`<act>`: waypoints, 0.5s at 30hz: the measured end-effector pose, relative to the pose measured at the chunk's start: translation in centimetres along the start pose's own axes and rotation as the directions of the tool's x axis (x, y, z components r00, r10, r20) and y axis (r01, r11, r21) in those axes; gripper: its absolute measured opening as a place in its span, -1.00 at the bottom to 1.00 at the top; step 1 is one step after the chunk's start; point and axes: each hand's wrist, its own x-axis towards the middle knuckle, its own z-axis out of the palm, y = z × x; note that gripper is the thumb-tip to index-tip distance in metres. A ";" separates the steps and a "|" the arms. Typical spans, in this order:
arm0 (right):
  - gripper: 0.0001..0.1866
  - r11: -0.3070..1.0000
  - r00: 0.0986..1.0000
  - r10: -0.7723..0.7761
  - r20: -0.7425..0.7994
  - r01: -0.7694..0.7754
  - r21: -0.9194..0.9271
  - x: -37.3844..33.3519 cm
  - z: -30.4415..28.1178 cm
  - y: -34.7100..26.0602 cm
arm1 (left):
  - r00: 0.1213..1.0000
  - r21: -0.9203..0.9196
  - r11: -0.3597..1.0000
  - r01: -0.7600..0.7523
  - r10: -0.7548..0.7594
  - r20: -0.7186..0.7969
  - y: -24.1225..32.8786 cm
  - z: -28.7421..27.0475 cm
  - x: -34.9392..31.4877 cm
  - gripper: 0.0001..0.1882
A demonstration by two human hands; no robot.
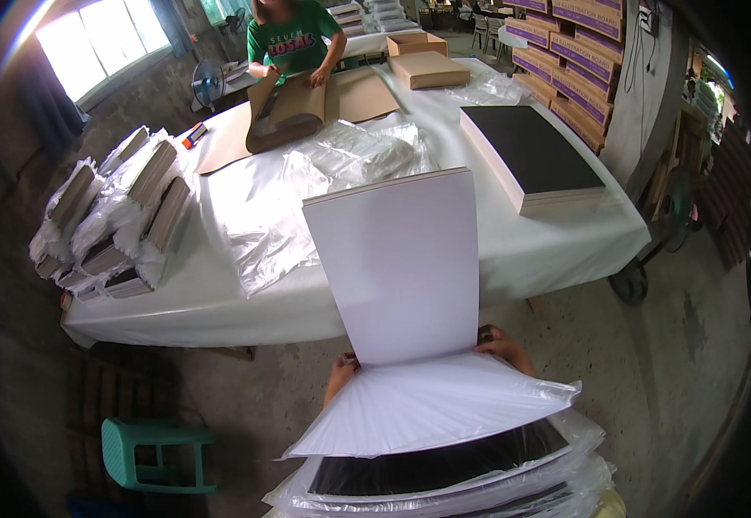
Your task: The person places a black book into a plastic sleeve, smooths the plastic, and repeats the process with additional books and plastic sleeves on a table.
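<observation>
A thick stack of white boards [397, 268] juts out of a clear plastic bag [431, 401], its far end over the table's near edge. My left hand [342, 374] is closed at the bag's mouth on the left side of the boards. On the opposite side my right hand [503, 345] is also closed on the bag at the boards' edge. The fingertips of both hands are partly hidden. The bag fans out toward me over a pile of plastic-wrapped boards [436, 462] with dark tops.
A white-covered table [557, 250] holds a black-topped board stack [531, 155], loose plastic wrap [358, 155] and wrapped bundles [125, 207] at left. Across it, a person in a green shirt [289, 43] handles brown paper [285, 116]. A green stool [155, 445] stands lower left; cartons [565, 60] are stacked back right.
</observation>
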 end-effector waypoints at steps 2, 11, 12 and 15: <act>-0.47 1.000 1.000 0.020 0.007 -0.020 0.015 0.2 -0.3 0.3 | 0.992 0.145 0.982 -0.119 0.123 -0.019 -1.0 -0.1 0.9 -0.72; -0.54 0.998 0.997 0.068 -0.042 -0.069 -0.010 0.3 -0.2 0.3 | 0.925 0.255 0.907 -0.334 0.368 -0.098 -4.4 -0.5 3.7 -0.69; -0.55 0.996 0.995 0.085 -0.054 -0.087 -0.034 0.1 -0.2 0.1 | 0.920 0.235 0.905 -0.355 0.383 -0.085 -4.6 -0.7 3.9 -0.70; -0.60 1.000 0.999 0.020 -0.036 -0.020 -0.005 0.4 -0.5 1.0 | 0.921 0.254 0.898 -0.358 0.384 -0.060 -4.7 -0.7 4.1 -0.72</act>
